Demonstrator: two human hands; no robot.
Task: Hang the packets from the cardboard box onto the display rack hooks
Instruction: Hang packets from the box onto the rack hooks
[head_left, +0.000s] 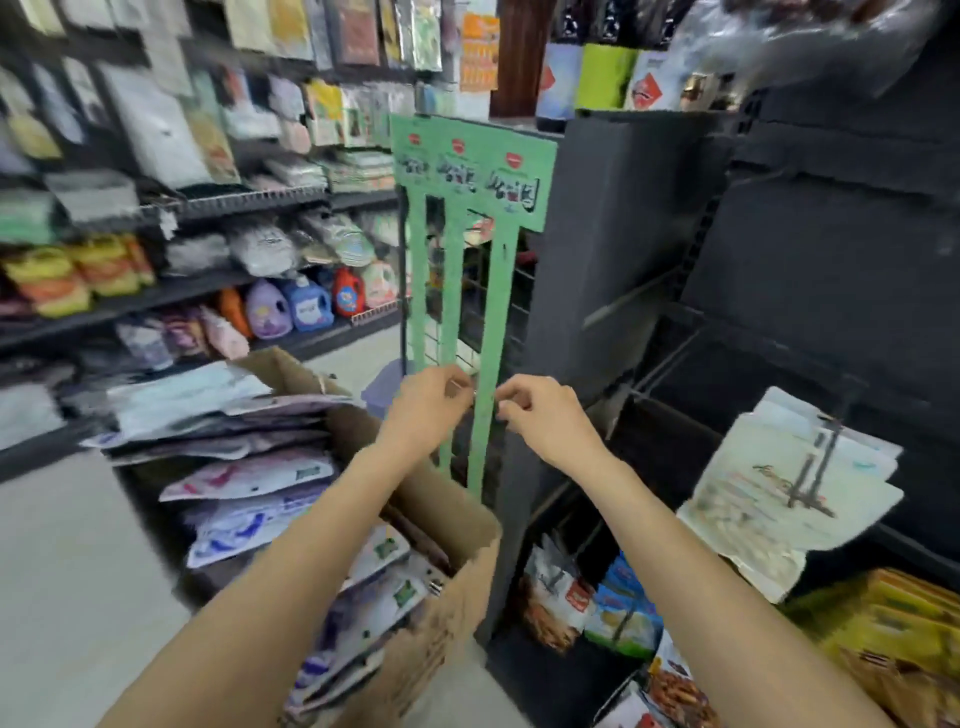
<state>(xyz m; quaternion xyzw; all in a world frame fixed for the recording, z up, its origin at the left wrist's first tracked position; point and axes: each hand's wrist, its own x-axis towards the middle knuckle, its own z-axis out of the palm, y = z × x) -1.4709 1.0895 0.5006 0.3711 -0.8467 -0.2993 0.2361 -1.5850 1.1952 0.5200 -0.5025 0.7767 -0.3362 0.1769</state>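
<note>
Forearms reach over the box (447, 525) of packets (249, 475) (lower left). Left hand (428, 402) and right hand (540, 413) each pinch something small at the green strip (485, 364); fumbled, it could drop unseen among packets.

Matt brown cardboard is seen in the box (441, 525) at lower centre; glossy plastic film in its packets (249, 475). Matt green card forms the strips (485, 322) at centre; dark matt metal, the rack (613, 218).

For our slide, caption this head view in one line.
Both hands work at a green cardboard hanging strip beside an open brown cardboard box of packets.
</note>
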